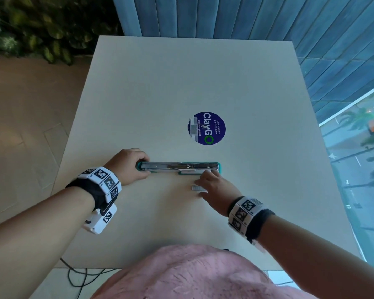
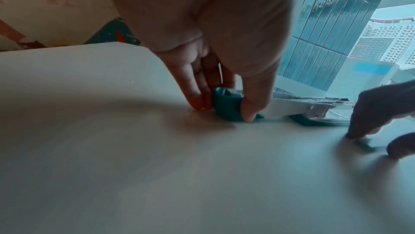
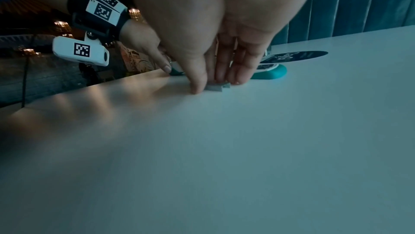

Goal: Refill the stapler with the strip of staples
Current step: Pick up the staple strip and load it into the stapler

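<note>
— Where's the stapler (image 1: 179,168) from where you stand?

— Flat on the white table (image 1: 181,83), swung fully open, teal base and metal track stretched out crosswise. The left hand (image 1: 127,165) pinches its teal end, thumb on the near side, fingers on the far side.

— And the strip of staples (image 1: 196,187)?

— Lying on the table just in front of the stapler's right half. The right hand (image 1: 218,188) is down on it — thumb at one side, fingertips at the other, closing around it. Whether it's lifted, I can't tell.

— Anything else?

— A round blue sticker (image 1: 206,128) farther back.
</note>
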